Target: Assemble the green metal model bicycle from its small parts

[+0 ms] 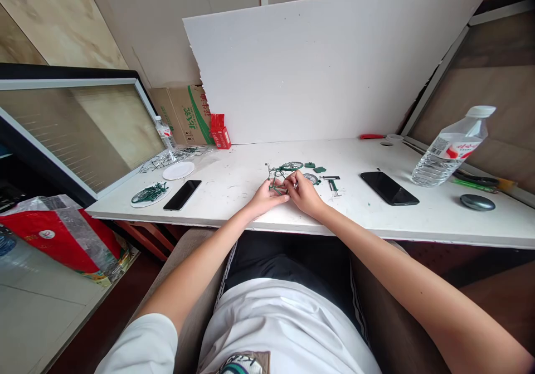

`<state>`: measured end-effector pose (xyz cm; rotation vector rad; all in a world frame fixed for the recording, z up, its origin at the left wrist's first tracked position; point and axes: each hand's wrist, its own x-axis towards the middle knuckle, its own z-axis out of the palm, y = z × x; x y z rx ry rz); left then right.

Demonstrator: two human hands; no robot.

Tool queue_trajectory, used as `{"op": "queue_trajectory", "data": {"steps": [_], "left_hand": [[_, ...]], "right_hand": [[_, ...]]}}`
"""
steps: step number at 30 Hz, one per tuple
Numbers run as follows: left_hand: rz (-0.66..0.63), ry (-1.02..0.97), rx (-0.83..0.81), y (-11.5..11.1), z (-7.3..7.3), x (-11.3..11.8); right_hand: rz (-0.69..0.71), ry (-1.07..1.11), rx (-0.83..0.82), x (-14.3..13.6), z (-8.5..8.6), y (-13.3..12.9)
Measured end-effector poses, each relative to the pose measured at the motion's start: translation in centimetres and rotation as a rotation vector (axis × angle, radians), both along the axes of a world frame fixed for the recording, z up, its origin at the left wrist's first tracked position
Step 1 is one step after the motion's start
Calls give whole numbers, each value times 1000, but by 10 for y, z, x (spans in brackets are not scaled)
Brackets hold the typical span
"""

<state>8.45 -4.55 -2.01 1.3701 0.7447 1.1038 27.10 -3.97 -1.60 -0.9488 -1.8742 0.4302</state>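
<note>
A small green model bicycle (pixel 275 181) is held just above the front part of the white table, between my two hands. My left hand (pixel 266 198) is closed on its lower side, thumb and fingers around the thin frame. From the right, my right hand (pixel 306 195) pinches at the same model; its fingertips hide what lies between them. One spoked wheel (pixel 291 166) shows just beyond my fingers, at the far end of the frame. Past my right knuckles lies another spoked wheel (pixel 311 178). Flat green pieces (pixel 320 169) and a dark T-like piece (pixel 332 185) rest to the right.
On the left are a plate (pixel 134 200) of green parts, a white lid-like plate (pixel 178 170) and a phone (pixel 183 195). Rightward are another phone (pixel 389 188), a water bottle (pixel 449 148) and a mouse (pixel 477 202). A white board (pixel 317 67) leans behind.
</note>
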Motion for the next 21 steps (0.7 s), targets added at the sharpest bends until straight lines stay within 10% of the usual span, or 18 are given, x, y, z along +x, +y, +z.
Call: {"op": "queue_trajectory", "data": {"steps": [12,21], "left_hand": [[74,-6,21,-4,1,5],[178,75,123,2,-6,4]], "right_hand": [[-194,45,-17,-1,8,-7],[55,353,-385,-1,8,5]]}}
